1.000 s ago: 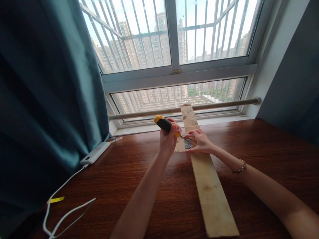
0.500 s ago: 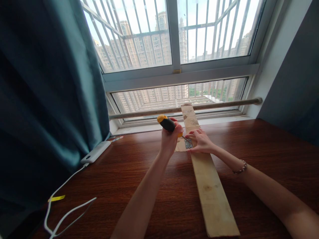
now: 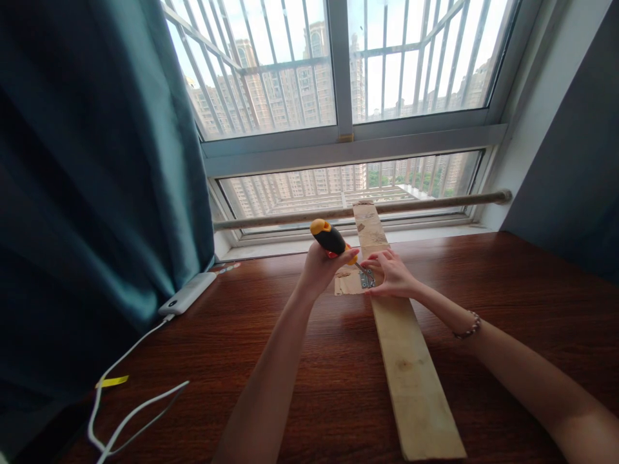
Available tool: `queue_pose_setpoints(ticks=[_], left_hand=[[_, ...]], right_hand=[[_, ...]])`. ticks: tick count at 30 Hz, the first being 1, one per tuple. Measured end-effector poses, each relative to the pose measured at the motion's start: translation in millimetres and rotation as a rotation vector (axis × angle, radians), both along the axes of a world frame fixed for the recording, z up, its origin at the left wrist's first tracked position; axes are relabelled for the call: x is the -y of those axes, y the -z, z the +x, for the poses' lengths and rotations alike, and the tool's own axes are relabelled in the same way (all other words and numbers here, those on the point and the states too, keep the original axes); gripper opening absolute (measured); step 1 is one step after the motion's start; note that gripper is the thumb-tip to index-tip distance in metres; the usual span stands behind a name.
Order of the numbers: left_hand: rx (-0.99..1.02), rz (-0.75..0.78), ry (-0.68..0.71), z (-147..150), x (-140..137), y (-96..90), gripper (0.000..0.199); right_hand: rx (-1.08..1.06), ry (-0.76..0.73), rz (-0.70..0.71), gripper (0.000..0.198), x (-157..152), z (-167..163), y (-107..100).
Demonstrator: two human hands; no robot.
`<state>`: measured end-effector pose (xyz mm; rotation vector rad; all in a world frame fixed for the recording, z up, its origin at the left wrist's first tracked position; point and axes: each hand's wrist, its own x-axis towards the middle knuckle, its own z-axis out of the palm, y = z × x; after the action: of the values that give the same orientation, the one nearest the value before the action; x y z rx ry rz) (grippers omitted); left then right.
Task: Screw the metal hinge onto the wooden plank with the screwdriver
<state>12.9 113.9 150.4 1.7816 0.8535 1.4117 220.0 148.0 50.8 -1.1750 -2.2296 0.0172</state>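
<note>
My left hand (image 3: 322, 265) is closed around a screwdriver (image 3: 329, 238) with a black and yellow handle. The tool slants down to the right, its tip at a small metal hinge (image 3: 366, 279). That hinge lies where a short wooden piece (image 3: 348, 283) meets a long wooden board (image 3: 411, 367). With thumb and fingers bent around the hinge's right side, my right hand (image 3: 393, 274) rests on the board, seeming to pinch something small by the screwdriver tip. What the fingertips hold is too small to make out.
The brown wooden tabletop (image 3: 232, 361) runs up to the window sill. A metal rail (image 3: 445, 201) crosses in front of the window, near the board's far end. At left are a white power bank (image 3: 187, 293), its white cable (image 3: 145, 403) and a dark curtain (image 3: 120, 161).
My left hand has shifted slightly left on the screwdriver, its fingers loosened and turned around the handle. The handle has tipped a little to the right. My right hand stays in place.
</note>
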Motion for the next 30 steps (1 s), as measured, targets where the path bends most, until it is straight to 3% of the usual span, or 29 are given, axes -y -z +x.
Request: queue_pose_setpoints(ticks=[6, 11, 21, 24, 30], left_hand=[[0.085, 0.03, -0.02, -1, -1, -0.7, 0.02], [0.105, -0.031, 0.095, -9, -5, -4.9, 0.016], [0.157, 0.057, 0.164, 6, 6, -4.0, 0.005], [0.195, 0.047, 0.168, 9, 7, -3.1, 0.01], [0.365, -0.008, 0.187, 6, 0, 1.3, 0.04]], right_hand=[[-0.012, 0.005, 0.001, 0.066, -2, 0, 2], [-0.01, -0.005, 0.009, 0.066, -1, 0, 1], [-0.002, -0.011, 0.02, 0.066, 1, 0, -1], [0.002, -0.011, 0.012, 0.066, 0, 0, -1], [0.009, -0.007, 0.007, 0.066, -1, 1, 1]])
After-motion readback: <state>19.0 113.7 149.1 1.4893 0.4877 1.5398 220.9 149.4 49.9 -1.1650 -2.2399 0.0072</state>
